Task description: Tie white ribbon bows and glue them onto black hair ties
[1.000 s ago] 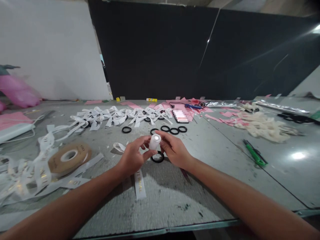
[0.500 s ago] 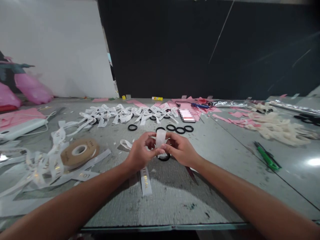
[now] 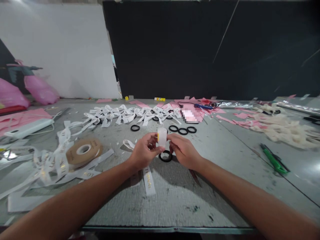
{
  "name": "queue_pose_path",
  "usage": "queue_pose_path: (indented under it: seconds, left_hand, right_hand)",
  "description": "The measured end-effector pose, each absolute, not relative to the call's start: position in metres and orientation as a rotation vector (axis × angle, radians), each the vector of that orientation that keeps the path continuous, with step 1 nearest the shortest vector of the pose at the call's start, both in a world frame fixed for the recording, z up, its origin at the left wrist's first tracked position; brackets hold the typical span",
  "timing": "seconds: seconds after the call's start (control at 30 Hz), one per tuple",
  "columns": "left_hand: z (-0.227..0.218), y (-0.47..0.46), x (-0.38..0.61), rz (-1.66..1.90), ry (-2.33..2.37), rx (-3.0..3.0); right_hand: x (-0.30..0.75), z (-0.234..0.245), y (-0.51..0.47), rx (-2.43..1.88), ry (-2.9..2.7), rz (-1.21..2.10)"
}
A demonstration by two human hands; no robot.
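Observation:
A short upright length of white ribbon (image 3: pixel 162 137), slightly see-through, with a speck of gold on its left edge, stands between my two hands. My left hand (image 3: pixel 143 151) pinches it from the left, thumb at the lower edge and fingers behind. From the right, my right hand (image 3: pixel 186 151) is closed with its fingertips at the ribbon's right edge. Just below lies a black ring (image 3: pixel 165 156) on the table. A ribbon tail (image 3: pixel 149 181) with gold lettering comes out beneath my left wrist. Several more black rings (image 3: pixel 182 131) lie beyond my hands.
A ribbon roll (image 3: pixel 83 151) with loose ribbon lies left. Knotted white ribbons (image 3: pixel 125 115) are heaped at the back, near a phone (image 3: pixel 190 116). A green cutter (image 3: pixel 274 160) lies right, before cream strips (image 3: pixel 290 131). The table's front edge (image 3: pixel 172 229) runs close to me.
My view has shifted slightly left, so things sit further right. My right thumb has come off the ribbon's front face and sits lower at its right side. The near black ring is more exposed.

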State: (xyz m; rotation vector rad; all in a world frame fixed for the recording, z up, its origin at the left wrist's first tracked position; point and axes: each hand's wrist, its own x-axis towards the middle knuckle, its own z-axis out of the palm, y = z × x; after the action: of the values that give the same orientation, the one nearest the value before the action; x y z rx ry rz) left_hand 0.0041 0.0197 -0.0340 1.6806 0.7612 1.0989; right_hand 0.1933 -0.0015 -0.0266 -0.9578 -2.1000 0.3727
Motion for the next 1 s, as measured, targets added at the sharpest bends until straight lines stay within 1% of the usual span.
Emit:
queue_pose_path:
  seconds: [0.13, 0.27, 0.47, 0.63, 0.73, 0.8, 0.87, 1.0]
  left_hand:
    - [-0.034, 0.021, 0.003, 1.116, 0.760, 1.720]
    - [-0.036, 0.022, 0.004, 1.124, 0.733, 1.694]
    - [-0.039, 0.025, 0.006, 1.136, 0.754, 1.741]
    - [-0.039, 0.027, 0.007, 1.167, 0.810, 1.945]
    - [-0.037, 0.026, 0.004, 1.179, 0.931, 2.133]
    - [-0.037, 0.026, 0.001, 1.104, 1.006, 2.293]
    - [-0.037, 0.027, -0.002, 0.942, 1.013, 2.448]
    - [-0.037, 0.027, -0.004, 0.699, 0.994, 2.597]
  right_hand:
    - [0.194, -0.026, -0.002, -0.945, -2.137, 0.288]
    - [0.194, -0.024, -0.002, -0.963, -2.139, 0.283]
    - [0.191, -0.020, -0.004, -0.993, -2.029, 0.459]
    - [0.188, -0.018, -0.003, -1.081, -1.923, 0.493]
    - [0.192, -0.019, 0.002, -1.131, -1.745, 0.598]
    - [0.196, -0.021, 0.006, -1.145, -1.620, 0.685]
    - [0.199, -0.024, 0.010, -1.130, -1.523, 0.780]
    - [0.200, -0.030, 0.014, -1.051, -1.334, 1.002]
